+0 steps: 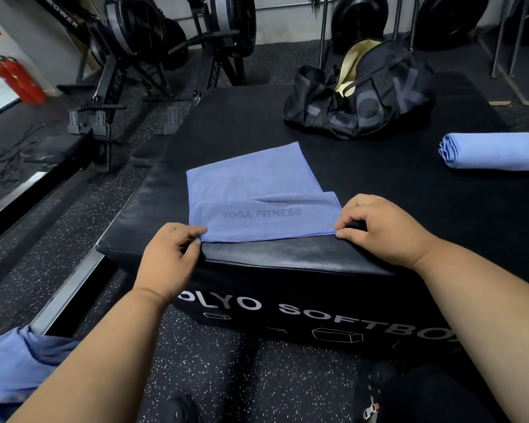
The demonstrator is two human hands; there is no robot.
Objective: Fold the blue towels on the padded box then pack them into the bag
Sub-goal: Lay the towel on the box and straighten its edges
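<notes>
Both bare forearms extend forward from the lower edge of the view. The left hand [168,257] is palm-down, thumb and forefinger pinching together. The right hand [382,228] is likewise palm-down, fingers curled inward, fingertips [342,232] pinched together.

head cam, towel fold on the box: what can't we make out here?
- Inside of the bag: its own sides hide it.
- Blue cloth bottom left: cut by the edge.
- Box lettering: left forearm and blur hide parts.
- Rolled towel: right end at the edge.
- Flat towel: layer count unclear.
</notes>
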